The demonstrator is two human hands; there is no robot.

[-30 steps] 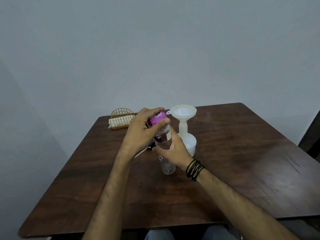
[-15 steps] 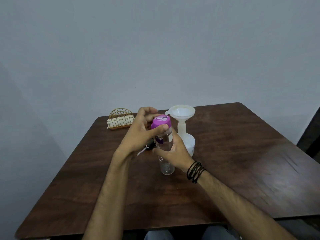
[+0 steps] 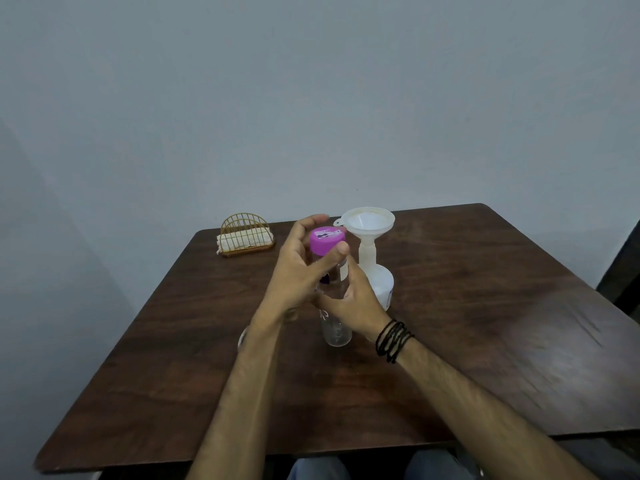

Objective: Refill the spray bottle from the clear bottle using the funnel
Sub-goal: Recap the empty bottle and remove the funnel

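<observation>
Hiding clear bottle (image 3: 335,327) middle, both hands, spray bottle (image 3: 382,287) half-covered

Domestic dining setting: a dark wooden table (image 3: 485,323) stands against a plain grey wall (image 3: 311,98); a wire napkin holder (image 3: 246,233) with napkins occupies the table's far left corner.
</observation>
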